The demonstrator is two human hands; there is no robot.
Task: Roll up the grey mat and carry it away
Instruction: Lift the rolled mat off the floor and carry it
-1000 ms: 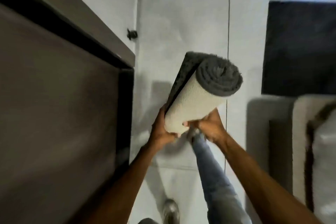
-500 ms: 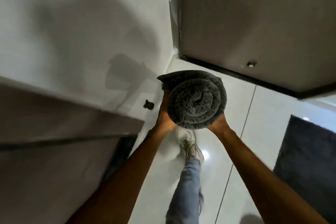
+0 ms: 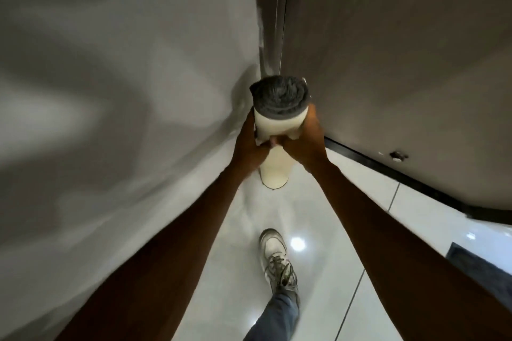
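- Glossy white floor tiles (image 3: 327, 279) run into a corner where a pale wall (image 3: 110, 91) on the left meets a brown door panel (image 3: 401, 63) on the right; a dark rug (image 3: 482, 268) shows at the right edge.
- Standing upright in that corner is the grey mat (image 3: 278, 124), fully rolled, its grey pile spiral on top and its cream backing outward. Its lower end seems to touch or nearly touch the tiles; I cannot tell which.
- Around the upper part of the roll, the left hand (image 3: 250, 144) wraps from the left and the right hand (image 3: 307, 141) from the right. Both are clamped on it, and their fingers (image 3: 273, 142) meet on the near side.
- One shoe (image 3: 277, 260) is planted on the tiles, near the camera and clear of the roll.
- Judged from this, rolling is done and the step in hand is standing the roll in the corner.
- To do it well: keep both palms squeezing so the outer flap cannot spring loose.
- Seat the base flat before easing the grip.
- Lean the top lightly into the corner, so wall and door both brace it.
- Release one hand first, testing that it stands.
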